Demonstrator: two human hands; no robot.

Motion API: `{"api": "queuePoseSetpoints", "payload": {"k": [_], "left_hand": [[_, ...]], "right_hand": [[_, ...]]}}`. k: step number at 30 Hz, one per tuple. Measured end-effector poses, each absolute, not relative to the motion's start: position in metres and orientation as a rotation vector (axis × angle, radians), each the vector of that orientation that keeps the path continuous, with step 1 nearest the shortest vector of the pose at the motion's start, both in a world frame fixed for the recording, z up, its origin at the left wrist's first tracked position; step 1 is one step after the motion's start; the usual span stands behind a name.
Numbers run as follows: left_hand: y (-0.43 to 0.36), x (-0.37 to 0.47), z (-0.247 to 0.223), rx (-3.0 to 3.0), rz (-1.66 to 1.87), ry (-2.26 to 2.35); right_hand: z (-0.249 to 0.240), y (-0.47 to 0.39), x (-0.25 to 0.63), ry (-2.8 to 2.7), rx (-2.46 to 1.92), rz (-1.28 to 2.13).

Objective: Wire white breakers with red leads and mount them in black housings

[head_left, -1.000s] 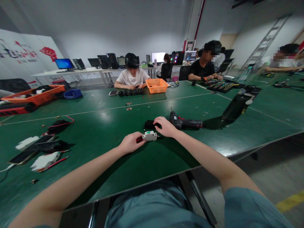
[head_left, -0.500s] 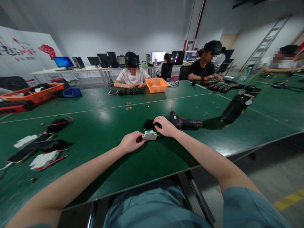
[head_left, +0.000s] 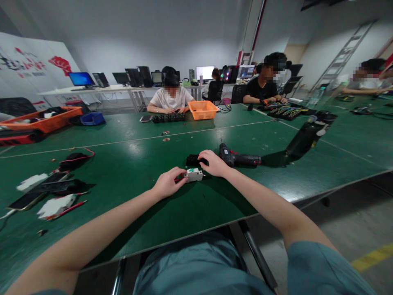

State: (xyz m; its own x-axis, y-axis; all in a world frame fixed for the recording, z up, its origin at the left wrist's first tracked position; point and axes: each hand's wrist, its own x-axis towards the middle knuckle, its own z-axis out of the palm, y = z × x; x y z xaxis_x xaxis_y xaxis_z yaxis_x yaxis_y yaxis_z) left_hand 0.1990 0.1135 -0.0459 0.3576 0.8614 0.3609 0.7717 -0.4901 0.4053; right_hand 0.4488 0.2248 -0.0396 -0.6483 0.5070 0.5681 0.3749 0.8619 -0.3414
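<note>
Block [head_left: 192, 160], black and indistinct, partly hidden behind right hand [head_left: 214, 164]

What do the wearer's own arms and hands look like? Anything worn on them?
The left hand and right hand wear no gloves; the left forearm and right forearm are bare, with no watch or cables showing. The right sleeve is short, plain blue-green cloth; only a sliver of left sleeve shows.

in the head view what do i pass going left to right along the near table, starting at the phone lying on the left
Phone → left hand → white switch → right hand → drill → black bottle.
</note>
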Motion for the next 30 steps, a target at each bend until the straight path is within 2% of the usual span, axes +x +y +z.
{"api": "queuePoseSetpoints", "payload": {"k": [20, 30], "left_hand": [[0.116, 0.194, -0.045, 2.496, 0.831, 1.440], [0.085, 0.146, -0.042, 2.384, 0.783, 1.455]], "right_hand": [[-0.041, 0.226, 0.449, -2.354, -0.615, 0.234], [-0.029, 0.214, 0.449, -2.370, -0.613, 0.089]]}}
